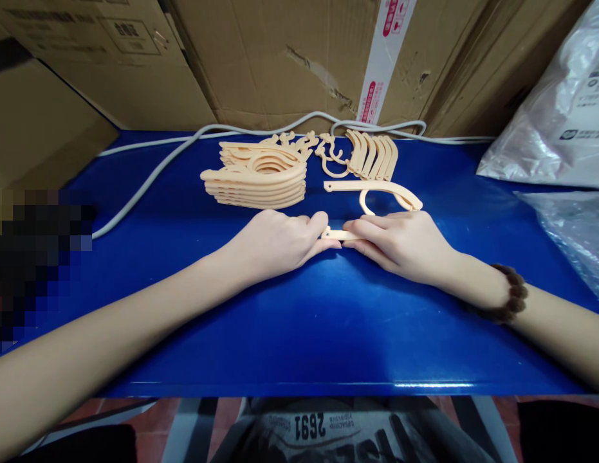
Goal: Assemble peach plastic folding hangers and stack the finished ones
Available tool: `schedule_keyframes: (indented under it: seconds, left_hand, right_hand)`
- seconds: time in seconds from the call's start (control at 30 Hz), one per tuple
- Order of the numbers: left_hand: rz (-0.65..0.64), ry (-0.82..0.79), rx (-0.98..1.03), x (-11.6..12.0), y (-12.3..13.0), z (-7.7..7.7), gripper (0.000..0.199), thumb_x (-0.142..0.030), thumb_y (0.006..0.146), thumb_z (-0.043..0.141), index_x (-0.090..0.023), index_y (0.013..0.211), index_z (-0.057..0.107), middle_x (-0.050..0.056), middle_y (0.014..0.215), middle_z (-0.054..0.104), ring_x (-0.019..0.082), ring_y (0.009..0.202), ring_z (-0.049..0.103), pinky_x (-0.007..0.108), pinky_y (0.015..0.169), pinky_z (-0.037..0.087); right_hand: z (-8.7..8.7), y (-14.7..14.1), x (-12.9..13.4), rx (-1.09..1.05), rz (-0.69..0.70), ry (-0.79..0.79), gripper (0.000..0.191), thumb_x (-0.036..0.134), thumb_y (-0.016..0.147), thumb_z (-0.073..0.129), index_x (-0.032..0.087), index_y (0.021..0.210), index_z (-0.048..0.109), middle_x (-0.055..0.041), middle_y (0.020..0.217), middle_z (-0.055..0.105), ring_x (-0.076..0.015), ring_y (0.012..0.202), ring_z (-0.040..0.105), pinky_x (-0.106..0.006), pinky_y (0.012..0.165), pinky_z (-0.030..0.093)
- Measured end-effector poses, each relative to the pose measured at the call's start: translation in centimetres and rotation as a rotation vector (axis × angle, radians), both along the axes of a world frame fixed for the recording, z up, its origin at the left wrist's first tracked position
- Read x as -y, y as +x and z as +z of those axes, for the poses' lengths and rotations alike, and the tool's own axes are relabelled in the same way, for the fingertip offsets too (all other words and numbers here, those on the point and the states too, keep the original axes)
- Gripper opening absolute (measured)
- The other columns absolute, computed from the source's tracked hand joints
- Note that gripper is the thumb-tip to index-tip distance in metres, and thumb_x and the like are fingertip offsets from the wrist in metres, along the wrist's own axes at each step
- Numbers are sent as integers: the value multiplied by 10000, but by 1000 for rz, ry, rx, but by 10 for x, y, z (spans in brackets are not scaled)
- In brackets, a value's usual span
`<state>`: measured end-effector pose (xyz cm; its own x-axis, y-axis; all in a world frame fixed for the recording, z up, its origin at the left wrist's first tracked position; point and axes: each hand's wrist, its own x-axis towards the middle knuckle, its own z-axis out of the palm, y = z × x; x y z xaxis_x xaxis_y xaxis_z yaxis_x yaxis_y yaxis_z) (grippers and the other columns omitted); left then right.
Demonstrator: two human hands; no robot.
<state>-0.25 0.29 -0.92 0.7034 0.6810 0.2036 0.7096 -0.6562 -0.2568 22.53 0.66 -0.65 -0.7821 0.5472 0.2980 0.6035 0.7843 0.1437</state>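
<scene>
Between my two hands is a cream plastic hanger arm (346,235), a slim piece with a small hole at its left end. My right hand (400,247) is closed around its right part, which hides that end. My left hand (284,241) pinches at the holed end, thumb above and a finger beneath. Just beyond my right hand lies another curved hanger arm (376,186), with a ring-like curved piece (365,202) beside it. A stack of cream hanger pieces (255,186) sits behind my left hand.
At the back of the blue table (299,334) are loose hooks (334,164) and a row of short curved arms (374,154). A white cable (149,193) runs behind them. Cardboard boxes (280,64) stand along the back; plastic bags (550,122) lie right.
</scene>
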Motion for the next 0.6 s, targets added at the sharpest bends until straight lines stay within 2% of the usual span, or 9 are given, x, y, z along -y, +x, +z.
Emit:
schedule_keyframes:
  seconds: [0.4,0.6]
  left_hand:
    - [35,-57,9,0,2,2,511,-545,1007,316,-134,916,605,79,654,669,201,525,627,264,426,213]
    - [34,-86,24,0,1,1,522,-561,1000,322,-141,904,618,78,671,682,210,532,628,266,431,221]
  right_hand:
    - [-1,1,-2,8,7,-90,359,367,1023,350,169,1015,650,-34,816,707,-119,589,576,-276,539,254]
    - [2,-1,-1,-21,-6,-135,363,394,1026,343,181,1004,637,-23,855,713,-129,669,610,-257,575,305]
